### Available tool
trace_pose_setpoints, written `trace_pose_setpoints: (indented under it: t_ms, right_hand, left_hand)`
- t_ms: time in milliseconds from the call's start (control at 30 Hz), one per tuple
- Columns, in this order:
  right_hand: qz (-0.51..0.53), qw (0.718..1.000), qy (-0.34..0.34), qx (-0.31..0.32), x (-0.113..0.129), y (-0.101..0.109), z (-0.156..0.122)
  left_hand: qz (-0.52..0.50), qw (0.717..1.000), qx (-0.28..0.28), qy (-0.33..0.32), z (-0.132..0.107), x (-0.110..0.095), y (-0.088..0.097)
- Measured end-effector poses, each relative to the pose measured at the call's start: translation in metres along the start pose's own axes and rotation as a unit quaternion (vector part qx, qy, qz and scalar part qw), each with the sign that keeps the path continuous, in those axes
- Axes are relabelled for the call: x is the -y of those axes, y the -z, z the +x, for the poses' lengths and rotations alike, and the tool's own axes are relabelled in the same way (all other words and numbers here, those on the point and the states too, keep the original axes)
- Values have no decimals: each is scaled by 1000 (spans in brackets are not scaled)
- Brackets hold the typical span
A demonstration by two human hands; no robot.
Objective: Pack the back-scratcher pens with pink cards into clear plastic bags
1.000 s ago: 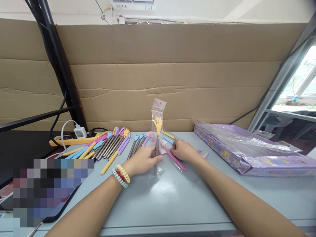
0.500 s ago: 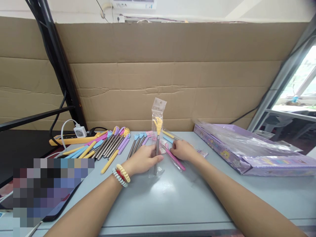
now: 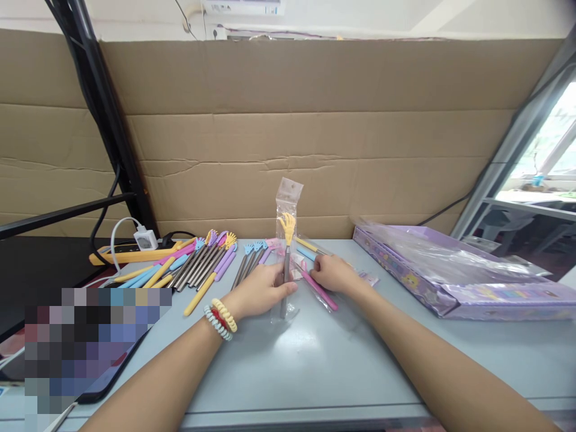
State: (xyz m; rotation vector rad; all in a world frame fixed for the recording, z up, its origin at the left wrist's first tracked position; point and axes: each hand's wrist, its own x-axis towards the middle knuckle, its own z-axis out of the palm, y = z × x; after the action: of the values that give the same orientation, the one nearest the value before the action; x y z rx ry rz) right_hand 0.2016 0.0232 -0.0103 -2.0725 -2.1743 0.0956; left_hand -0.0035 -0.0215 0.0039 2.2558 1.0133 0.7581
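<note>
My left hand (image 3: pixel 261 292) is wrapped round a clear packet (image 3: pixel 287 240) that stands upright on the grey table (image 3: pixel 288 366). Inside the packet is a metal stick with a yellow hand-shaped head (image 3: pixel 287 228). My right hand (image 3: pixel 332 273) rests on the table just right of it, fingers curled over a pink-handled stick in a clear sleeve (image 3: pixel 320 291). More bagged sticks lie behind my hands. A row of loose sticks with yellow, blue, pink and purple handles (image 3: pixel 198 264) lies to the left.
A purple flat box under loose clear plastic (image 3: pixel 450 273) lies at the right. A yellow power strip with a white charger (image 3: pixel 135 251) sits at the back left. Cardboard sheets (image 3: pixel 315 138) wall the back. A black frame post (image 3: pixel 103 114) stands at left.
</note>
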Motion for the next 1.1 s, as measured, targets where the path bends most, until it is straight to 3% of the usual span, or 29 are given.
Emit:
trace_pose_setpoints:
  t_ms: [467, 867, 1000, 1100]
  right_hand:
    - [16, 1000, 24, 1, 1, 1, -2]
    - [21, 999, 39, 3, -1, -2, 1]
    - [18, 999, 30, -12, -1, -4, 2]
    - [21, 999, 24, -29, -1, -3, 1]
  left_hand:
    - [58, 998, 14, -1, 0, -5, 1]
    - [32, 999, 31, -13, -1, -6, -1]
    - [1, 1000, -1, -17, 1, -1, -2]
    - [-37, 998, -48, 17, 4, 6, -1]
